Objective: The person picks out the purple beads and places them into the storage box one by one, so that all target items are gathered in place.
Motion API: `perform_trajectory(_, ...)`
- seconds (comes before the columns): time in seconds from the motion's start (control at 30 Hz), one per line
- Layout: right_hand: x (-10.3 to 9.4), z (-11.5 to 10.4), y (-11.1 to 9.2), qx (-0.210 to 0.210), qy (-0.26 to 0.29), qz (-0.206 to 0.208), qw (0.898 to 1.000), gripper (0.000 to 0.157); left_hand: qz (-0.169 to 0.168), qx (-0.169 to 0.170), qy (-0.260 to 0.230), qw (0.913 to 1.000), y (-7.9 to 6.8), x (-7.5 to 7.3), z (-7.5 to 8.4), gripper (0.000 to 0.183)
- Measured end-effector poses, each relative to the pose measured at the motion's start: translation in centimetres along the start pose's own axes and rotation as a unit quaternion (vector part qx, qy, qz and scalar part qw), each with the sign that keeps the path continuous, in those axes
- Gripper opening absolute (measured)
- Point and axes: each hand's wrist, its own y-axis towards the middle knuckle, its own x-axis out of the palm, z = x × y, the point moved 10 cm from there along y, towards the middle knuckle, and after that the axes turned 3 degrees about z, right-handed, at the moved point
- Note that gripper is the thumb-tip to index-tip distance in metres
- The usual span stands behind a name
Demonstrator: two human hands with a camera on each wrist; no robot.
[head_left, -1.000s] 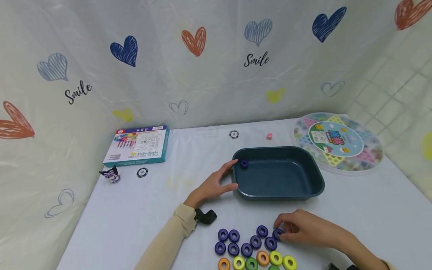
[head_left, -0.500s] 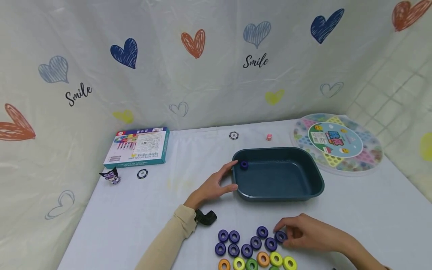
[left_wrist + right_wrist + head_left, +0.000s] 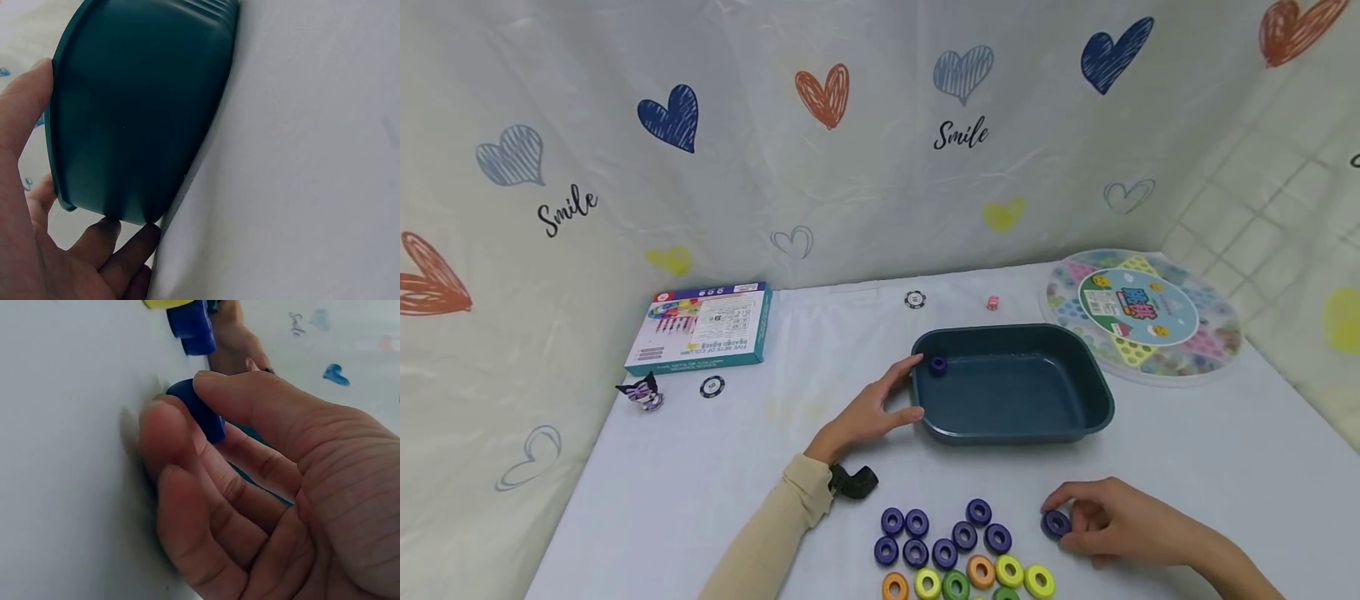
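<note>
My right hand (image 3: 1120, 521) pinches a dark purple ring bead (image 3: 1056, 523) between thumb and fingers, low over the white table to the right of the other rings. In the right wrist view that ring (image 3: 194, 406) looks blue, with the thumb on its edge. My left hand (image 3: 865, 412) touches the left end of a dark teal basin (image 3: 1015, 437), thumb and fingers spread along it. The left wrist view has the thumb at the rim of the basin (image 3: 137, 106) and other fingertips against its side. One purple ring (image 3: 937, 365) lies inside the basin, at its left end.
Several purple rings (image 3: 915, 552) lie near the front edge, with orange, yellow and green rings (image 3: 956, 584) nearer me. A box (image 3: 700, 329), a small figurine (image 3: 643, 392) and a patterned chip (image 3: 712, 387) are at left. A round game board (image 3: 1210, 333) lies behind the basin at right.
My right hand has drawn the pinched purple ring to the right, apart from the group. My left hand stays at the basin. The head view has shifted slightly.
</note>
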Motion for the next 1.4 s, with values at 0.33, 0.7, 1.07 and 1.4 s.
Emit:
perform_trajectory(0.33, -3.4, -2.4, -0.1, -0.007, -0.018, 0.013, 1.000, 0.033, -0.002, -0.021, -0.001, 0.9998, -0.3, -0.5, -0.2, 0.078)
perform_trajectory(0.7, -8.2, -7.5, 4.7, -0.046, -0.116, 0.064, 0.990, 0.033, 0.003, -0.022, -0.005, 0.9997, -0.4, -0.4, -0.5, 0.076)
perform_trajectory(1.07, -10.5, -8.0, 11.9, -0.017, -0.168, 0.065, 0.984, 0.037, -0.003, -0.031, -0.005, 0.9995, -0.5, -0.1, -0.3, 0.076)
perform_trajectory(1.4, -9.7, -5.8, 17.3, 0.042, -0.175, -0.002, 0.984, 0.039, -0.009, -0.027, -0.007, 0.9996, -0.6, -1.1, 2.7, 0.071)
